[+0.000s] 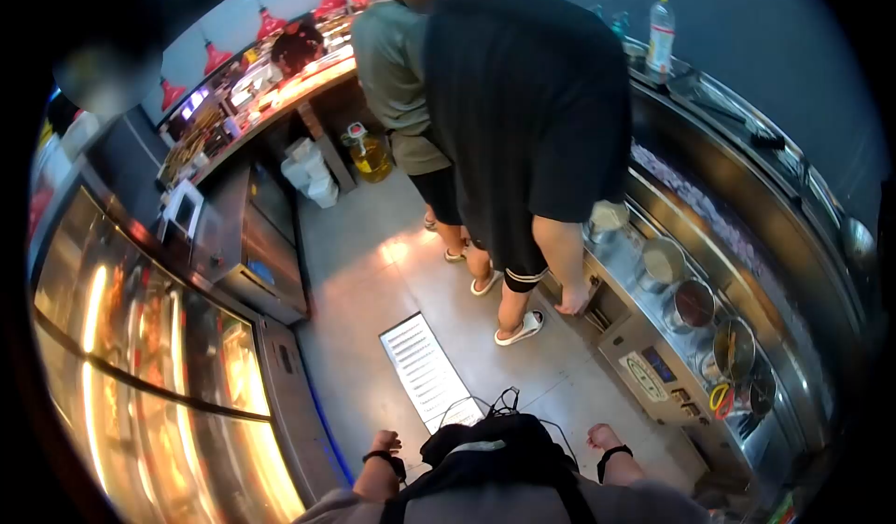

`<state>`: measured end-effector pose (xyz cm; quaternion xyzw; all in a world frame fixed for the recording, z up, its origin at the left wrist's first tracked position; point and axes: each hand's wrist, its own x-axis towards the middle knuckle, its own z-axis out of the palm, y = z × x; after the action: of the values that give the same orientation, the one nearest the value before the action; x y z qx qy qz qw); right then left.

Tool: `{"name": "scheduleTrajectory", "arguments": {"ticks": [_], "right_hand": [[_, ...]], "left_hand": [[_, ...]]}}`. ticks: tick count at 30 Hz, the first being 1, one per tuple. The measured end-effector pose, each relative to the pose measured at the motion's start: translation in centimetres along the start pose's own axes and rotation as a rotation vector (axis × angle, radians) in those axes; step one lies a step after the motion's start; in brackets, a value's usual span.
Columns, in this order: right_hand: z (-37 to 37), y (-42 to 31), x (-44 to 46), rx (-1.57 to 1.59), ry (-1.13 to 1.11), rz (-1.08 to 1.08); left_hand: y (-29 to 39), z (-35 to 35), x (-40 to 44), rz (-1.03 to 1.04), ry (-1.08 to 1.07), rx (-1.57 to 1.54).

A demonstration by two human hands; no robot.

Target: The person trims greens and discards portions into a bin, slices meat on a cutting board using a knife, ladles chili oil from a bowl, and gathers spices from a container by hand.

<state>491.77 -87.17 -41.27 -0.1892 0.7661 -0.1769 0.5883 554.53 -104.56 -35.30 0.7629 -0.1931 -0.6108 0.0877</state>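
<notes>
At the lower middle, my left hand (385,441) hangs beside the black bag or garment (499,449) on my front, with a black band at the wrist. Its fingers look loosely apart and nothing shows in them. On the other side, my right hand (603,436) has its fingers curled in, also with nothing visible inside, and a dark band around the wrist. Both hands are above the floor and touch nothing that I can see. A white slatted floor grate (425,365) lies ahead, nearer to my left hand.
Two people stand ahead, one in a black shirt (532,104), one in a grey-green shirt (392,67). A lit glass cabinet (140,337) is at left. The right counter holds metal pots (693,305) and yellow-red scissors (721,400). An oil jug (370,158) stands beyond.
</notes>
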Motion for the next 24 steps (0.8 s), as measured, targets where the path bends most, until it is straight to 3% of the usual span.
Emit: {"name": "scheduleTrajectory", "arguments": {"ticks": [2,3,5,8,10,12,14,15,18,21,22,24], "right_hand": [[0.8,-1.1,0.3,-0.022,0.005,-0.012],[1.5,-1.6,0.6,-0.025,0.002,-0.012],[3.2,-4.0,1.1,-0.048,0.004,-0.024],[5.4,-6.4,1.5,-0.170,-0.107,-0.035],[7.5,-7.9,2.5,-0.430,-0.172,-0.127],[9.1,-10.0,2.7,-0.245,-0.160,-0.040],[11.8,-11.8,1.6,-0.106,0.014,-0.190],[13.5,-13.6,1.4,-0.105,-0.001,-0.197],[19.3,-14.7,-0.5,0.143,0.065,-0.083],[26.6,-15.3,-2.0,0.087,0.011,-0.137],[28.3,-15.7,-3.2,0.093,0.019,-0.144],[32.3,-14.9,-5.6,0.151,0.003,-0.088]], "left_hand": [[-1.1,-1.4,0.1,-0.001,-0.003,-0.096],[-0.9,-1.3,0.2,-0.051,0.127,0.045],[-2.2,-3.9,0.7,-0.055,0.025,-0.124],[-3.3,-6.1,0.2,-0.041,0.062,-0.187],[-4.1,-7.9,0.1,-0.058,0.065,-0.192],[-6.3,-11.0,1.9,-0.131,0.029,-0.173],[-10.4,-14.6,5.8,-0.108,-0.005,-0.309],[-10.4,-17.0,7.3,-0.109,-0.053,-0.326],[-7.9,-22.9,10.1,-0.220,0.108,-0.149],[-1.6,-28.9,9.8,-0.133,0.188,0.016],[0.5,-29.5,10.3,-0.121,0.183,0.019],[3.8,-31.8,13.3,-0.064,0.088,0.307]]}}
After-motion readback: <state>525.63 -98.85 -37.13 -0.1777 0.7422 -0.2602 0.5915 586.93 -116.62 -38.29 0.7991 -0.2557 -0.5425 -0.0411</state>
